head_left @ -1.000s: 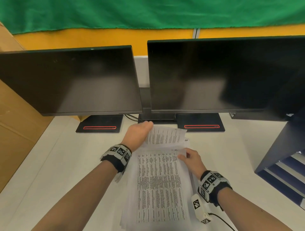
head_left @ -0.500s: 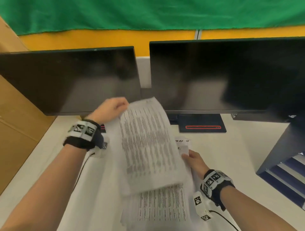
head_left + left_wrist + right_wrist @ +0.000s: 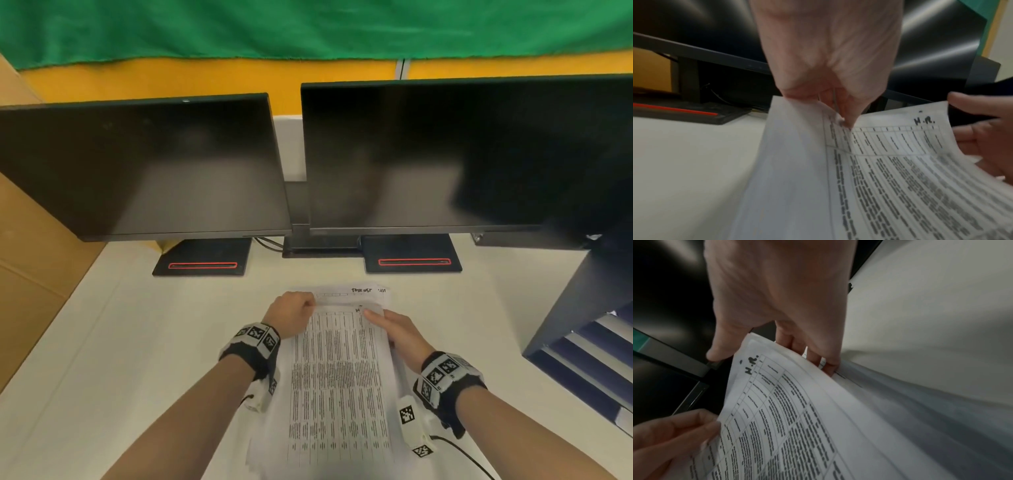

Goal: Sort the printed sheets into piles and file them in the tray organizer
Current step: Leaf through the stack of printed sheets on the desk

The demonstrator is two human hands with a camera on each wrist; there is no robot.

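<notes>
**Top sheet lifting, stack loose beneath**

Our left hand (image 3: 291, 317) pinches the far left corner of the top sheet (image 3: 339, 383) (marked "H.R."), and our right hand (image 3: 394, 330) holds its far right corner, fingers tucked under. The stack (image 3: 920, 402) lies mid-desk (image 3: 137, 342) at the near edge. A hasty pull may drag lower sheets askew. The tray organizer (image 3: 582, 342), at the right edge, seems to hold pale sheets; we cannot tell which.

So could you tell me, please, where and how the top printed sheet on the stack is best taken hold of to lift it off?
Probably at its far corners, from above. The top sheet, marked H.R., already curls up from the stack there: the left hand pinches the far left corner, and the right hand has fingers tucked under the far right edge. The rest lies flat.
</notes>
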